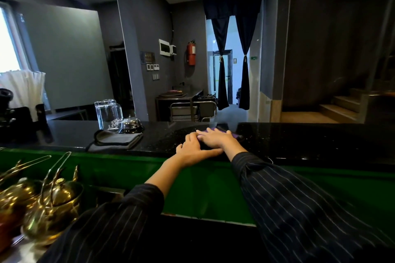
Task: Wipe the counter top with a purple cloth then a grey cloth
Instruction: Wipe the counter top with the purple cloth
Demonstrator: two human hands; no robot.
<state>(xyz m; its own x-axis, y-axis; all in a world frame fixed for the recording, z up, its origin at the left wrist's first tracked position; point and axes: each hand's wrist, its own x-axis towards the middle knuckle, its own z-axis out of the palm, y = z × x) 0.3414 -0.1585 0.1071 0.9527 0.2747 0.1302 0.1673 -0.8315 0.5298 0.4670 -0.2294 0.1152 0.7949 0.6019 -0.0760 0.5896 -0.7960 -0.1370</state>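
Note:
A black speckled counter top (310, 139) runs across the middle of the view. On it lies a purple cloth (234, 134), mostly hidden under my right hand (215, 139), which presses flat on it with fingers pointing left. My left hand (193, 151) rests flat on the counter's near edge, its fingertips touching the right hand, thumb spread along the edge. A folded grey cloth (116, 140) lies on the counter to the left, apart from both hands.
Behind the grey cloth stand upturned glass mugs (108, 113) and a metal service bell (130, 124). A straw holder (32, 89) and dark equipment sit far left. Brass teapots (53, 205) crowd the lower left, below a green panel (192, 188).

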